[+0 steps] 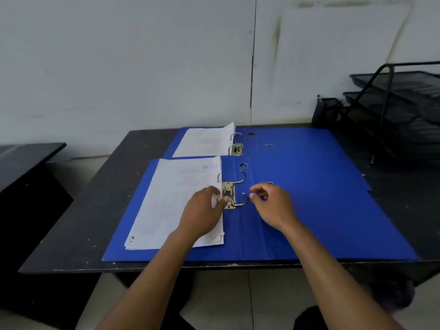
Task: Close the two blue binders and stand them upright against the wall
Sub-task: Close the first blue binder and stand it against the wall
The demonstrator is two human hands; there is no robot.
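Observation:
Two blue binders lie open and flat on a black table [392,210]. The near binder [321,222] holds a stack of white pages [166,201] on its left side, and its metal rings [242,186] stand open. My left hand [202,213] rests on the pages with its fingertips at the metal lever mechanism [229,195]. My right hand [271,203] hovers just right of the lower ring, fingers loosely curled and holding nothing. The far binder [292,144] lies behind, partly covered by the near one, with its own pages [204,141] on the left.
A white wall [142,67] rises right behind the table. Black mesh letter trays [404,110] and a mesh holder [326,110] stand at the back right. Another dark table [23,160] sits to the left. The near table edge lies just below the binder.

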